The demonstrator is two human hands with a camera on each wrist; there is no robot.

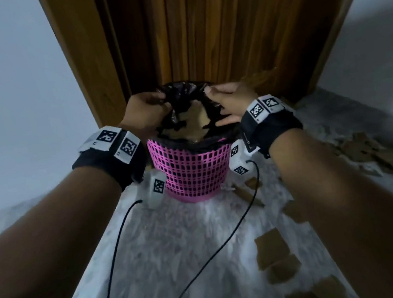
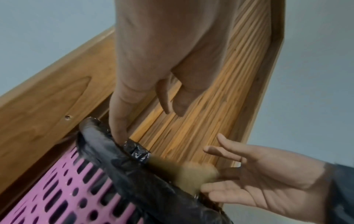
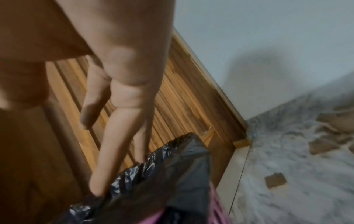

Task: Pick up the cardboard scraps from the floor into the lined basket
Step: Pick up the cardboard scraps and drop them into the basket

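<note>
From the head view, a pink lattice basket (image 1: 193, 171) stands on the marbled floor (image 1: 178, 250) before a wooden door (image 1: 212, 23). The left hand (image 1: 145, 110) and right hand (image 1: 230, 102) both pinch the black liner (image 1: 183, 89) at its rim; cardboard scraps (image 1: 273, 248) lie to the right, more inside.

Left wrist: a fingertip (image 2: 119, 133) touches the liner's edge, while the right hand's fingers (image 2: 226, 153) are spread, a blurred scrap (image 2: 193, 174) beside them.

Right wrist: straight fingers (image 3: 103, 178) meet the liner; scraps (image 3: 275, 180) dot the floor.
</note>
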